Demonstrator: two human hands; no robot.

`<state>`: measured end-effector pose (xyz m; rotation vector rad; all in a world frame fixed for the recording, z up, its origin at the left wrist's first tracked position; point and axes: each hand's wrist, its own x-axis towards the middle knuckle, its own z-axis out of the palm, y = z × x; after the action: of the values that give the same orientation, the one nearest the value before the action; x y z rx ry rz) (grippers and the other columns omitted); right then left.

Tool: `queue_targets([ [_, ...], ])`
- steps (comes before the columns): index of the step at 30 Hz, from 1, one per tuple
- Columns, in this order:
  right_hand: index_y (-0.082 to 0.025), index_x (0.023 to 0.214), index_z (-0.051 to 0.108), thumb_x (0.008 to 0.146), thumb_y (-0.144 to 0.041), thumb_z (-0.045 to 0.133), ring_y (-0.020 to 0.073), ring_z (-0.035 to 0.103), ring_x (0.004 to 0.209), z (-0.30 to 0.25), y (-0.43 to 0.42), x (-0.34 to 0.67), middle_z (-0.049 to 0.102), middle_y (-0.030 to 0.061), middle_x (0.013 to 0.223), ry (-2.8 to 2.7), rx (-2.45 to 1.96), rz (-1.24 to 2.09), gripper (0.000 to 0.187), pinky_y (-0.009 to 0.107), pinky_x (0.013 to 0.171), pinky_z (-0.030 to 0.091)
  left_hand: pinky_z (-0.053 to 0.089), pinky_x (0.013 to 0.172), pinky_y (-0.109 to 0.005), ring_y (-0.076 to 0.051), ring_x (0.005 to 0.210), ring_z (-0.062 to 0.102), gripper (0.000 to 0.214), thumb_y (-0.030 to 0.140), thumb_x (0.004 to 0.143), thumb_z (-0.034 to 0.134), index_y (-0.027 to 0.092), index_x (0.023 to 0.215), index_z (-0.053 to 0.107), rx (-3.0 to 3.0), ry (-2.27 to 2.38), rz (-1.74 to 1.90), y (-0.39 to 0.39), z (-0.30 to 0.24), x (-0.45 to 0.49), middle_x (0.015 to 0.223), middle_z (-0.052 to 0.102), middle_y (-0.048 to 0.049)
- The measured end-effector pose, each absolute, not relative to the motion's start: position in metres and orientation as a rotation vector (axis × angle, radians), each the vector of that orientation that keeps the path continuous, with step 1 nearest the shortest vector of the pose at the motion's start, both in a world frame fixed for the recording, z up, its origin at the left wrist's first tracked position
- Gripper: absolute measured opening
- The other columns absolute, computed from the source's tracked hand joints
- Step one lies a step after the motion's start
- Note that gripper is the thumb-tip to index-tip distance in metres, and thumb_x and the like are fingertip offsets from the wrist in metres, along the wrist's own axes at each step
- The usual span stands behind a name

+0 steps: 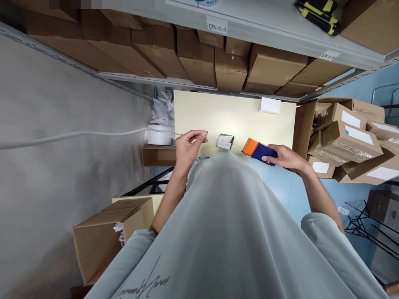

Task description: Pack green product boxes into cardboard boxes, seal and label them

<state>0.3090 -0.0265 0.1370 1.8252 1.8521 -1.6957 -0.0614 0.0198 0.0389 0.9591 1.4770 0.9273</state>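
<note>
My left hand (pixel 188 146) is at the near left edge of a pale yellow table (pixel 233 114), fingers pinched together on a thin strip that leads left toward a white label roll (pixel 159 135). My right hand (pixel 285 157) is wrapped round an orange and blue handheld device (pixel 258 150) at the table's near right edge. Between the hands a small box with green edges (pixel 225 141) lies on the table. A small white box (pixel 269 105) rests at the far right of the table. My pale shirt hides the table's near edge.
Metal shelving with several brown cartons (pixel 230 66) runs behind the table. Labelled cartons (pixel 352 139) are piled to the right. An open carton (pixel 106 234) stands on the floor at the left, a white cable (pixel 77 135) runs along the grey wall, and a yellow-black tool (pixel 318 12) lies on the shelf.
</note>
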Motion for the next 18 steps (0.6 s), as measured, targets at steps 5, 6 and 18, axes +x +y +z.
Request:
queue_targets([
  [5,-0.023,0.09,0.066,0.092,-0.079,0.07,0.0168,0.054,0.062,0.143,-0.027,0.307,0.066,0.0004,0.074,1.719,1.711,-1.847,0.056,0.031,0.057,0.038,0.069,0.08,-0.033,-0.019,0.077,0.078,0.051,0.067,0.076,0.092,0.019,0.091,0.083,0.973,1.478,0.926,0.016,0.035,-0.064,0.089,0.081,-0.0052],
  [6,-0.024,0.09,0.065,0.092,-0.08,0.07,0.0167,0.055,0.063,0.146,-0.027,0.307,0.067,0.0004,0.074,1.691,1.689,-1.885,0.057,0.031,0.057,0.039,0.069,0.08,-0.033,-0.018,0.077,0.078,0.051,0.067,0.076,0.092,0.019,0.091,0.083,0.964,1.473,0.926,0.016,0.034,-0.065,0.088,0.081,-0.005],
  [18,-0.021,0.1,0.071,0.101,-0.068,0.064,0.0225,0.066,0.071,0.153,-0.027,0.3,0.074,0.0052,0.081,1.727,1.631,-1.376,0.048,0.031,0.063,0.04,0.067,0.077,-0.03,-0.016,0.074,0.076,0.038,0.056,0.086,0.087,0.019,0.093,0.08,1.076,1.508,0.914,0.028,0.052,-0.092,0.084,0.076,-0.0018],
])
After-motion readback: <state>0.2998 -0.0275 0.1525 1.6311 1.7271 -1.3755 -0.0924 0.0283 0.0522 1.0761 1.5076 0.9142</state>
